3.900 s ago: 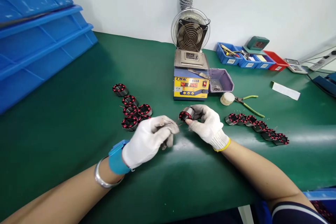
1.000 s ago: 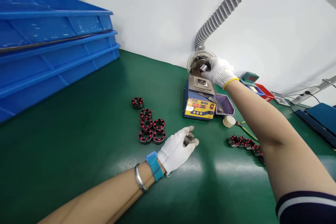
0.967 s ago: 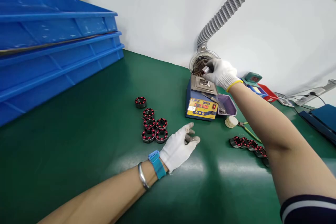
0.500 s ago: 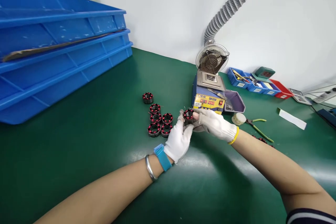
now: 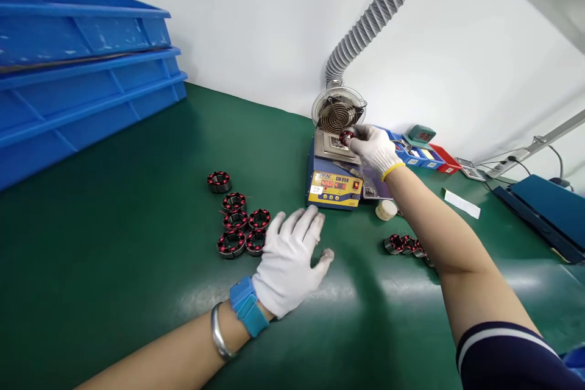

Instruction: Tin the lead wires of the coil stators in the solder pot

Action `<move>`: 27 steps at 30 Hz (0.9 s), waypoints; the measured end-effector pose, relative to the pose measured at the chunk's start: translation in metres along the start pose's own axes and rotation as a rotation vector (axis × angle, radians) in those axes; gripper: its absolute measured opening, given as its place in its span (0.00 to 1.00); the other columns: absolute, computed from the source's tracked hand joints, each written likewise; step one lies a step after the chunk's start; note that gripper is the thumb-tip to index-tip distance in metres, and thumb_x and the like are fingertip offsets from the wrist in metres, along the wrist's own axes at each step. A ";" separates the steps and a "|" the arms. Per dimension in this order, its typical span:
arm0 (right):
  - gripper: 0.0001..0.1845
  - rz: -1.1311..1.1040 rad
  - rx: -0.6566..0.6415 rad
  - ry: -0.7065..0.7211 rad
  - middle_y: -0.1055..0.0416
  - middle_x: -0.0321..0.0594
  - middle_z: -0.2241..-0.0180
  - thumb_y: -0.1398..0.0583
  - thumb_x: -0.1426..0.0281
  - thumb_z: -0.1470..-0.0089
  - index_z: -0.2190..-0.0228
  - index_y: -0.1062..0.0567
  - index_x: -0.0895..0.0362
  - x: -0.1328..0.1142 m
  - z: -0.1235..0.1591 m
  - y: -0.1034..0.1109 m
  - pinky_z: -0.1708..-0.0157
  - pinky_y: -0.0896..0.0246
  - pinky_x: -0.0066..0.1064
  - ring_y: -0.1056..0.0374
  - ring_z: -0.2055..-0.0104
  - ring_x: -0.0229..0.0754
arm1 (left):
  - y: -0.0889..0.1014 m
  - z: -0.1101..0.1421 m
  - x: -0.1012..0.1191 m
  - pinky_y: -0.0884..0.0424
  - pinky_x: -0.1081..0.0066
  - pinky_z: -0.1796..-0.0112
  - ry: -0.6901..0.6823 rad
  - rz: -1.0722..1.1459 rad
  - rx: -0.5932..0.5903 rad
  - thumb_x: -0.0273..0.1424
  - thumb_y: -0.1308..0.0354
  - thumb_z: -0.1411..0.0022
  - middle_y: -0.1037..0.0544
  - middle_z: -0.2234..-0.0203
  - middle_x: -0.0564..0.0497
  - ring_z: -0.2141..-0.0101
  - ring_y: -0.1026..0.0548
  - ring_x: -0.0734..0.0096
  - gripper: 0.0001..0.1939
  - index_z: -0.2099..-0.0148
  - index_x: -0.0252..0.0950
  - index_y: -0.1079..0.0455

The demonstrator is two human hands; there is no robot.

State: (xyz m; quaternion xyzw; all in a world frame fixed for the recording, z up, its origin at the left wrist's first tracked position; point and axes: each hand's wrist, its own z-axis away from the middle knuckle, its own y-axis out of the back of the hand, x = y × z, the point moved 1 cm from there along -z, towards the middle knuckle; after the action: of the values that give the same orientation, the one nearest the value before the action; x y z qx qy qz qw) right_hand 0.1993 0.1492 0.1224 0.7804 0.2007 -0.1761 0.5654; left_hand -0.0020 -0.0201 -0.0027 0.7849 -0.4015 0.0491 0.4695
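Note:
My right hand [image 5: 373,147], in a white glove, pinches a black-and-red motor stator [image 5: 347,136]. It holds this ring over the metal top of a solder pot [image 5: 336,189] with a yellow front panel and lit red digits. Whether the stator touches the pot is hard to tell. My left hand [image 5: 292,259], also gloved, lies palm down on the green table with its fingers spread and nothing in it. Just left of its fingers sits a group of several stators [image 5: 235,219], and one of them is partly covered by the hand.
Stacked blue crates [image 5: 91,85] stand at the left. A fan with a grey duct [image 5: 379,18] rises behind the pot. Right of the pot are a round white container [image 5: 386,210], more stators [image 5: 402,244], small blue bins [image 5: 414,157], a red bin [image 5: 444,159] and a paper strip [image 5: 461,203].
My right hand has carried the stator up and away to the solder pot. My left hand has let go of it and opened flat on the table. The view has shifted right.

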 end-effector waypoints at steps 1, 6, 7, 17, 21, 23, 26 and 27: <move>0.22 0.045 0.031 0.012 0.24 0.37 0.61 0.39 0.62 0.52 0.54 0.24 0.54 0.004 -0.013 0.003 0.56 0.34 0.34 0.28 0.58 0.43 | 0.001 -0.001 -0.001 0.54 0.41 0.40 -0.001 -0.095 -0.029 0.38 0.44 0.41 0.36 0.39 0.39 0.41 0.39 0.42 0.30 0.39 0.33 0.38; 0.20 0.284 0.073 0.004 0.24 0.42 0.60 0.41 0.62 0.51 0.56 0.23 0.54 0.016 -0.045 -0.003 0.55 0.35 0.39 0.29 0.57 0.49 | 0.000 -0.009 -0.017 0.49 0.40 0.44 0.095 -0.329 -0.165 0.43 0.47 0.41 0.34 0.42 0.33 0.47 0.34 0.40 0.32 0.39 0.29 0.38; 0.20 0.314 0.074 0.009 0.24 0.42 0.59 0.41 0.62 0.51 0.56 0.24 0.53 0.017 -0.046 -0.006 0.55 0.35 0.39 0.29 0.56 0.50 | -0.001 -0.010 -0.020 0.47 0.42 0.44 0.091 -0.345 -0.189 0.43 0.48 0.40 0.33 0.43 0.33 0.49 0.32 0.42 0.32 0.39 0.28 0.38; 0.22 0.357 0.054 -0.015 0.25 0.42 0.56 0.42 0.62 0.50 0.52 0.26 0.51 0.027 -0.050 -0.019 0.53 0.35 0.40 0.30 0.53 0.50 | -0.004 -0.004 -0.012 0.44 0.49 0.43 -0.145 -0.232 -0.324 0.38 0.51 0.37 0.30 0.45 0.37 0.51 0.30 0.53 0.26 0.41 0.29 0.35; 0.22 0.355 0.039 -0.025 0.25 0.42 0.56 0.42 0.63 0.50 0.52 0.26 0.52 0.024 -0.050 -0.018 0.53 0.35 0.39 0.30 0.52 0.50 | -0.003 0.000 -0.007 0.43 0.50 0.43 -0.298 -0.125 -0.361 0.39 0.51 0.36 0.30 0.44 0.40 0.49 0.31 0.54 0.25 0.41 0.32 0.35; 0.22 0.349 0.059 -0.035 0.25 0.42 0.55 0.41 0.63 0.50 0.52 0.26 0.51 0.023 -0.050 -0.017 0.52 0.35 0.39 0.30 0.52 0.50 | -0.001 0.001 -0.005 0.43 0.51 0.42 -0.357 -0.072 -0.365 0.39 0.51 0.36 0.30 0.44 0.42 0.48 0.31 0.56 0.25 0.41 0.33 0.35; 0.23 0.338 0.097 -0.028 0.26 0.42 0.55 0.41 0.62 0.50 0.51 0.27 0.52 0.022 -0.051 -0.015 0.52 0.36 0.40 0.31 0.51 0.51 | 0.000 -0.001 -0.004 0.43 0.54 0.42 -0.398 -0.029 -0.312 0.37 0.50 0.37 0.31 0.43 0.43 0.47 0.32 0.59 0.24 0.41 0.34 0.35; 0.23 0.336 0.102 -0.024 0.26 0.43 0.55 0.41 0.62 0.50 0.51 0.27 0.53 0.022 -0.052 -0.014 0.52 0.36 0.40 0.31 0.51 0.51 | 0.001 -0.001 -0.004 0.44 0.53 0.41 -0.382 -0.039 -0.271 0.37 0.50 0.37 0.31 0.43 0.43 0.46 0.33 0.58 0.24 0.41 0.34 0.35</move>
State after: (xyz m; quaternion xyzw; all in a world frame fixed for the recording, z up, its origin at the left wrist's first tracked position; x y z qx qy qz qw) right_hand 0.2130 0.2051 0.1154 0.8285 0.0513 -0.0987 0.5488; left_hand -0.0050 -0.0169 -0.0033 0.7173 -0.4708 -0.1637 0.4869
